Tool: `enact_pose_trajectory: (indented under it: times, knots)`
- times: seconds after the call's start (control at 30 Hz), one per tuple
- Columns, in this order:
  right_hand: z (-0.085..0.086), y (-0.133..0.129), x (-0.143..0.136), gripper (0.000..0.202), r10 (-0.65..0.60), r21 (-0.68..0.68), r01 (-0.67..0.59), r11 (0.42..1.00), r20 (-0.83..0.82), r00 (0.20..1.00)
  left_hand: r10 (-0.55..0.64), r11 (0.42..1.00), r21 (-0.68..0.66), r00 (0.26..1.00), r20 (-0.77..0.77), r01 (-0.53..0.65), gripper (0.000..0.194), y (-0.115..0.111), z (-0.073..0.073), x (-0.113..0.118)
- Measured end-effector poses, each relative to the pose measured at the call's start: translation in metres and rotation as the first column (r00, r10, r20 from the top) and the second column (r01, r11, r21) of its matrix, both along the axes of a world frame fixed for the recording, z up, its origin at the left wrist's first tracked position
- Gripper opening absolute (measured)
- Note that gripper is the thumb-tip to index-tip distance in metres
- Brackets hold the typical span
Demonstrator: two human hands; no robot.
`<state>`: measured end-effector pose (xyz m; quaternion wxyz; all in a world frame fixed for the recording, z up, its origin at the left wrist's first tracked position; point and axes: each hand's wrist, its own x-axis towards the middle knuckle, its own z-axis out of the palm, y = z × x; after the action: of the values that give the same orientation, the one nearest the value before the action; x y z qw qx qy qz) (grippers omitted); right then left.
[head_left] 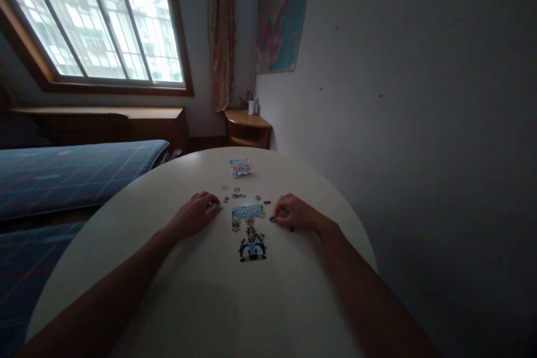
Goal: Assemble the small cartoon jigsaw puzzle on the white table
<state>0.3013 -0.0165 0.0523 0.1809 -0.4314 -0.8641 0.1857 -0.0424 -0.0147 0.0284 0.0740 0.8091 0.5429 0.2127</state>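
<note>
A partly joined jigsaw puzzle (248, 212) lies on the white round table, with a blue dog-like face (253, 251) at its near end. Right of it, my right hand (293, 212) pinches a small dark blue puzzle piece (272, 218) between thumb and index finger. My left hand (197, 213) rests on the table left of the puzzle, its fingers curved and slightly apart; a light piece seems to lie by its fingertips, too small to tell if held. Several loose pieces (239, 196) are scattered beyond the puzzle, some near my right hand.
A printed packet (240, 168) lies farther back on the table (201, 165). Left of the table is a bed with a plaid cover (79, 176). A wooden corner shelf (248, 118) stands behind, and a wall runs along the right side.
</note>
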Motion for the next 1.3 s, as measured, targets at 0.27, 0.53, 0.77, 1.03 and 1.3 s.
enact_pose_trajectory:
  times: [0.27,0.53,0.77,1.03,1.3]
  knots:
    - [0.003,-0.003,-0.004,0.022,-0.029,0.002,0.029,1.000,0.016,0.999,-0.009,1.000,0.000,1.000,0.006,0.009,0.032,0.002,-0.002,-0.001]
    - [0.004,-0.001,0.002,0.022,-0.025,0.029,0.024,0.999,0.015,1.000,-0.025,0.999,0.039,1.000,0.015,0.024,0.033,-0.004,0.001,0.005]
    - [-0.001,0.005,0.011,0.022,-0.153,0.054,0.152,0.987,0.003,0.988,-0.339,0.940,0.016,0.941,-0.006,0.339,0.045,-0.020,0.008,0.021]
    - [-0.004,0.007,0.018,0.024,-0.190,0.030,0.191,0.981,-0.036,0.981,-0.381,0.924,0.011,0.923,-0.051,0.382,0.045,-0.020,0.005,0.022]
    - [-0.011,0.018,0.048,0.024,-0.453,-0.027,0.453,0.891,-0.114,0.884,-0.393,0.919,0.028,0.919,-0.040,0.394,0.047,-0.017,0.000,0.019]
